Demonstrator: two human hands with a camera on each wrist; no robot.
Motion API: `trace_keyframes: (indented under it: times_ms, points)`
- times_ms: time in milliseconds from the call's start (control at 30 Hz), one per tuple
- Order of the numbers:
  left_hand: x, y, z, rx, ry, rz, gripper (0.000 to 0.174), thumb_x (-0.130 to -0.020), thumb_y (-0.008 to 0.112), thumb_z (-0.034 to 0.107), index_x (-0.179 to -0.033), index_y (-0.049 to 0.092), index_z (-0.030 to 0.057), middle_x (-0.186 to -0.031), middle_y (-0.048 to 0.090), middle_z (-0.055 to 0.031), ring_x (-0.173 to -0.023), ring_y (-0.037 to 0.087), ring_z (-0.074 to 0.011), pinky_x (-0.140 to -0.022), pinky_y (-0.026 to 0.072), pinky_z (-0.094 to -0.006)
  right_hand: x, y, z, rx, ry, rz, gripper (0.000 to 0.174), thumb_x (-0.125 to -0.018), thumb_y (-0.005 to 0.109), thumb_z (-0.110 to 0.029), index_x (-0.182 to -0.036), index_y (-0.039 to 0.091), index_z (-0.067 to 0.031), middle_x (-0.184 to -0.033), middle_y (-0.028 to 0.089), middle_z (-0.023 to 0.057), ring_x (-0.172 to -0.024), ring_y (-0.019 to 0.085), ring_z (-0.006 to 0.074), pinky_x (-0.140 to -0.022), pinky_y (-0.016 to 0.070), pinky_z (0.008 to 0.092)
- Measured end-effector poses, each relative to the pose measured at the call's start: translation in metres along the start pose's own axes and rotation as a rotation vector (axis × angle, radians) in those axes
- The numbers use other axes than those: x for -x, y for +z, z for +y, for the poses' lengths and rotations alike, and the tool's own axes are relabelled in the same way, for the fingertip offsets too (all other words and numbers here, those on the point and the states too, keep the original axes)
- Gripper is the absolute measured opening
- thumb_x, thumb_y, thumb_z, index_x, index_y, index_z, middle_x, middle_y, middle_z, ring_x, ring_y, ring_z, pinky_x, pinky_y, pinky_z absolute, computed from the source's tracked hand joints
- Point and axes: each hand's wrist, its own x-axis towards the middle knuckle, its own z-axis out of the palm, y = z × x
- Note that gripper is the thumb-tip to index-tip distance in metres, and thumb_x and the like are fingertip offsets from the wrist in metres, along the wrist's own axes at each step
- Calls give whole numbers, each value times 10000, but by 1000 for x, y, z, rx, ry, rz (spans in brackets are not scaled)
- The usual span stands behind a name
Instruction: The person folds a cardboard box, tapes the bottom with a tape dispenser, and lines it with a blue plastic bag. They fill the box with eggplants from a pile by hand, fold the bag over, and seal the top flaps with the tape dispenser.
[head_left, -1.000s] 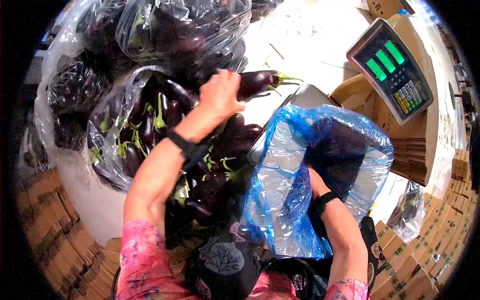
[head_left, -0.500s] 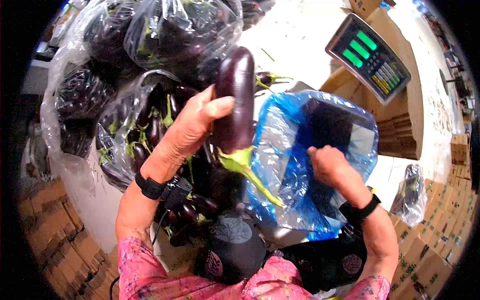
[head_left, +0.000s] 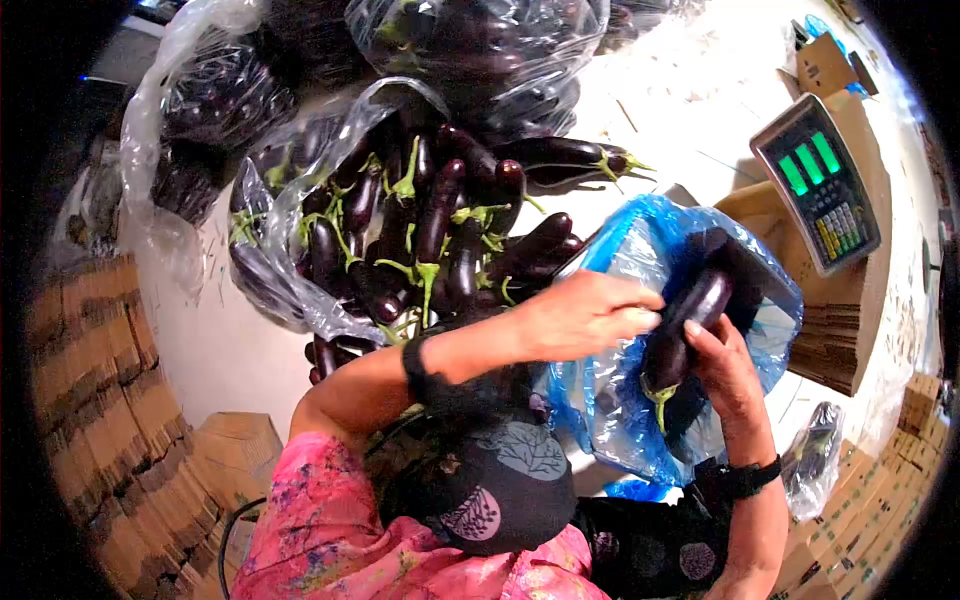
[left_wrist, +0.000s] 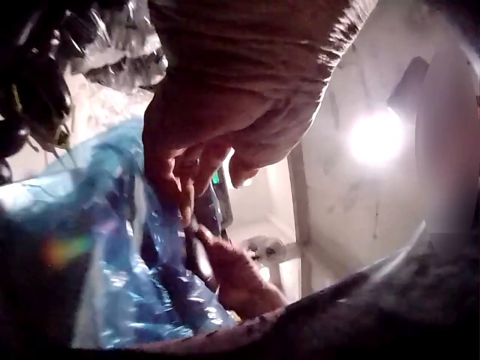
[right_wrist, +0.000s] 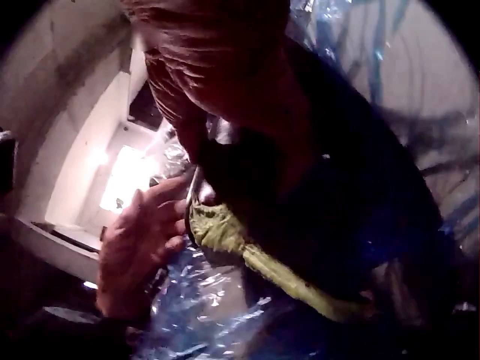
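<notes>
Lengthwise, the eggplant [head_left: 700, 300] is angled from one to seven o'clock, green stem [head_left: 661, 402] at seven, over the blue plastic bag [head_left: 630, 235]. It is pinched from four by the nearer right hand [head_left: 733, 380]; at nine, whether anything is gripped by the left hand [head_left: 585, 318] cannot be told.

1. Digital scale display [head_left: 818, 187]: stood tilted at the right, its green readout lit above a keypad.
2. Brown cardboard [head_left: 825, 345]: stood just beneath the display.
3. Small carton [head_left: 825, 65]: sat behind the display, near the upper right.
4. Cardboard stack [head_left: 95, 390]: lined the left side.
5. Printed cartons [head_left: 860, 500]: lay at the lower right.
6. Ceiling lamp [left_wrist: 375, 137]: shone overhead in the left wrist view.
</notes>
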Motion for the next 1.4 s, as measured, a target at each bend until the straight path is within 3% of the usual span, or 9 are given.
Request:
trace_keyframes:
  times_ms: [167,367,467,800,833,933,1100,1300,1400]
  points:
    - [69,-65,-49,117,-304,446,336,-943,579,197,-1201,609,-16,-971,693,-96,-839,664,-150,-741,550,-289,-75,-29,68,210,311,174,318,-854,710,-216,-1071,590,-17,-906,633,41,-804,614,165,-727,508,309]
    - [110,-115,-127,72,-309,876,346,-927,593,199,-1193,592,-22,-1018,675,-100,-864,655,-155,-742,535,-279,-139,-97,174,359,140,-50,309,-884,652,-353,-1090,665,-123,-885,625,18,-718,521,135,-545,389,347]
    - [81,-116,-133,-2,-254,916,319,-907,617,135,-1200,607,9,-1055,681,-86,-920,659,-155,-780,533,-280,-136,-93,151,560,319,27,322,-895,635,-308,-1139,648,-98,-974,645,30,-807,559,140,-643,444,329]
    - [-70,-138,-102,-1017,293,802,663,-751,763,272,-1302,506,8,-1280,554,-187,-1190,501,-368,-1021,408,-436,-145,-97,197,523,-110,11,416,-896,607,-328,-1158,624,-5,-1146,644,145,-1038,596,300,-876,474,401]
    - [-85,-143,-94,-1005,337,720,648,-746,765,269,-1291,518,21,-1292,548,-176,-1191,497,-370,-1017,410,-452,-141,-98,191,359,-93,-56,433,-918,634,-257,-1271,583,-12,-1286,596,85,-1125,566,205,-943,459,333]
    - [-125,-146,-101,-1215,18,485,692,-737,755,229,-1350,464,92,-1286,539,-138,-1186,485,-350,-955,425,-496,-155,-83,184,1343,-15,-21,465,-896,494,-454,-1057,685,-62,-1035,674,242,-1009,611,434,-891,484,483]
    - [-153,-160,-163,-1500,-103,407,474,-720,711,94,-1167,559,69,-1109,519,-144,-1079,499,-344,-796,419,-489,-139,-69,158,1303,-49,-31,543,-913,428,-519,-959,679,-40,-966,686,223,-994,622,442,-888,479,490]
    - [-133,-179,-113,-1097,-48,647,498,-694,748,223,-1125,587,33,-1043,630,-147,-974,621,-308,-876,508,-416,-139,-57,171,1177,4,168,517,-869,528,-542,-873,680,-49,-941,670,230,-931,637,425,-809,506,475]
    - [-88,-192,-45,-172,-72,455,437,-768,740,261,-1111,603,26,-1006,655,-58,-933,621,-181,-875,504,-339,-163,-70,217,1174,112,254,518,-849,558,-564,-863,686,-63,-933,677,215,-919,642,423,-803,508,478]
